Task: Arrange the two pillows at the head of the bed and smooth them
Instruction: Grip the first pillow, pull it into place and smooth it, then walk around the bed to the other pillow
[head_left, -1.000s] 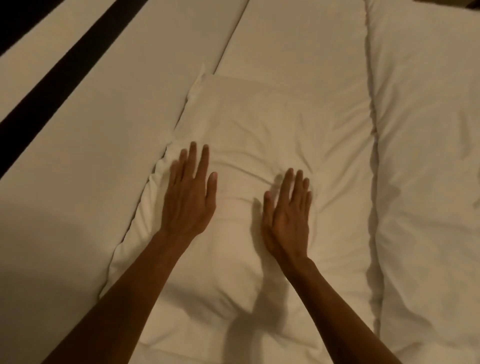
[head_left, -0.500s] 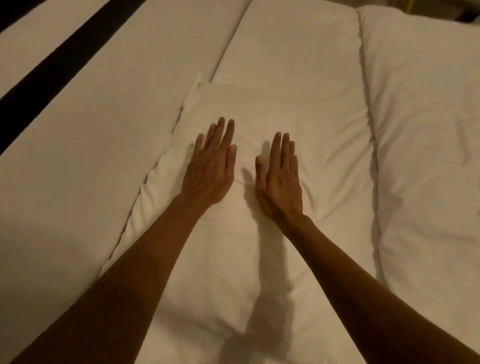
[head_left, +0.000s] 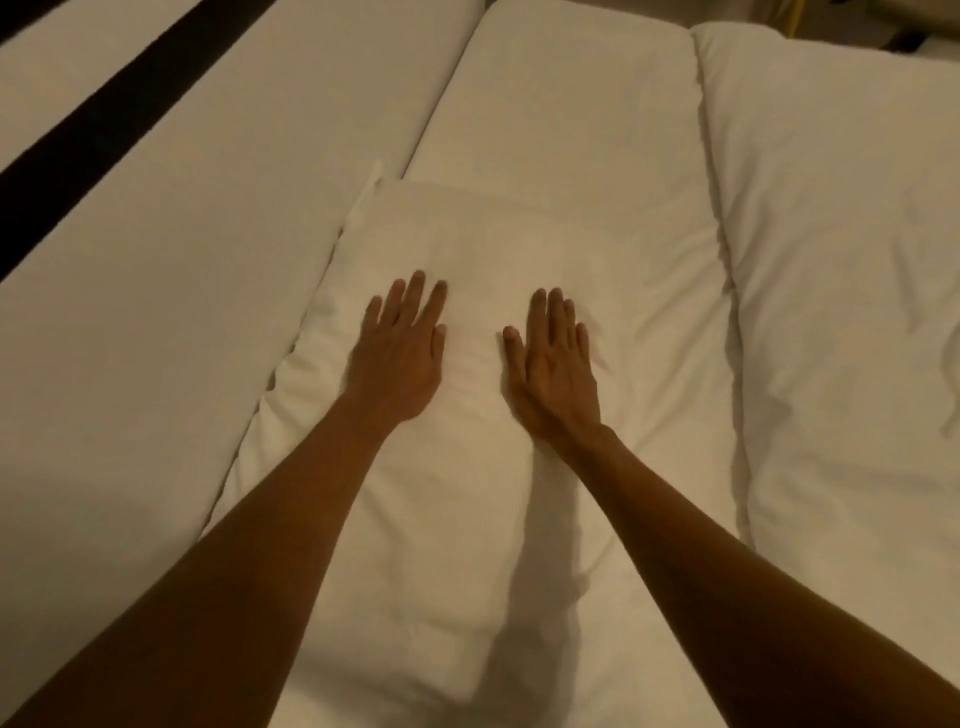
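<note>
A: One duvet (head_left: 852, 322) on the right, white, thick and creased.
B: Two pillows, both white and soft. The far pillow (head_left: 561, 104) lies flat and smooth against the padded headboard (head_left: 182, 218), a pale panel with one dark stripe.
A: The near pillow (head_left: 467, 519) is a puffy rectangle, its far end touching the other, puckered along its left edge.
B: Two hands on it! Left hand (head_left: 397, 358) flat, fingers extended, palm down. Right hand (head_left: 556, 369) the same, splayed and gripping nothing, just beside it.
</note>
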